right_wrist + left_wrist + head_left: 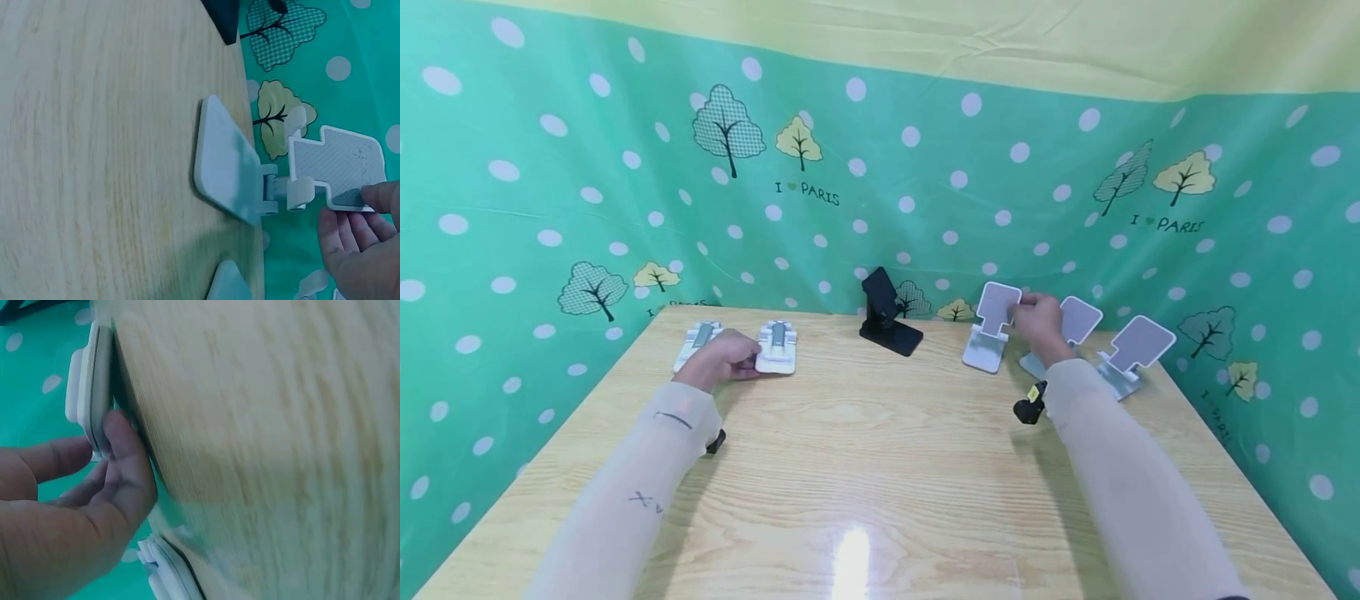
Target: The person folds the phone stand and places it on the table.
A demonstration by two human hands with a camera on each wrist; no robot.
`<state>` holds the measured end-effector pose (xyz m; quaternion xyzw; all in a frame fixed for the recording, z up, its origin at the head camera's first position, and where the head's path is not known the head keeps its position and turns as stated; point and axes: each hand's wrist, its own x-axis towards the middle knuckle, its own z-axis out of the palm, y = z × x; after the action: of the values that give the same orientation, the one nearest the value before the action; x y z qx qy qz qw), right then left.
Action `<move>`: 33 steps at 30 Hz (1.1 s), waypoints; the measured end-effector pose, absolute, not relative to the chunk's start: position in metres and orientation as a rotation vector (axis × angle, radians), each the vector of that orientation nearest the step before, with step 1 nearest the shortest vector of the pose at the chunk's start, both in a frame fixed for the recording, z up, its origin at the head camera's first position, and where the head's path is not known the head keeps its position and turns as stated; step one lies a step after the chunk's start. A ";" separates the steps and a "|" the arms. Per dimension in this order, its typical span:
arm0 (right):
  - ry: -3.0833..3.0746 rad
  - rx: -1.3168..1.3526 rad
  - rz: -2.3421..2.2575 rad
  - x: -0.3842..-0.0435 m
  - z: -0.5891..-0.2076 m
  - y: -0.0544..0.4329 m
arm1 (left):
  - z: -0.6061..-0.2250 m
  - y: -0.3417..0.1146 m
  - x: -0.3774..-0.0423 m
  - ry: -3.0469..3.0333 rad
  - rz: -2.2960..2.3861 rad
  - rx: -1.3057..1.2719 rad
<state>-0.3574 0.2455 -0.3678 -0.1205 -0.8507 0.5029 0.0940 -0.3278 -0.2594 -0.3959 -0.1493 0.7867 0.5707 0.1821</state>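
Note:
My left hand (731, 353) pinches the side edge of a folded white phone stand (777, 360), thumb and fingers on either face in the left wrist view; the stand (100, 387) is close over the tabletop there. Just left lies a second folded white phone stand (687, 348). On the other side, my right hand (1040, 323) pinches the edge of the grey-padded holder plate of an unfolded white phone stand (997, 307). Its thumb presses the grey pad (347, 169), fingers behind. The base plate (225, 162) of that stand is flat on the table.
Two more unfolded white phone stands, the nearer one (1081, 318) partly behind my right hand and the other (1142, 343) at the far right, stand near the back edge. A black phone stand (891, 333) is at the back middle. Patterned green cloth (880, 192) hangs behind the wooden table (865, 442).

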 end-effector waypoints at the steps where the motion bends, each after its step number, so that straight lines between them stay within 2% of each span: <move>1: -2.536 -0.357 1.483 -0.358 -0.369 0.246 | -0.395 -0.259 -0.327 2.241 1.593 -0.432; 11: -2.585 -0.311 1.418 -0.360 -0.375 0.249 | -0.394 -0.263 -0.332 2.449 1.379 -0.524; 33: -2.583 -0.270 1.389 -0.362 -0.370 0.250 | -0.390 -0.285 -0.326 2.554 1.337 -0.734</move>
<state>-0.3618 0.2502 -0.3703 -0.0912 -0.8727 0.4694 0.0981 -0.3263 -0.2847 -0.3895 -0.2460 0.8555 0.4479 0.0834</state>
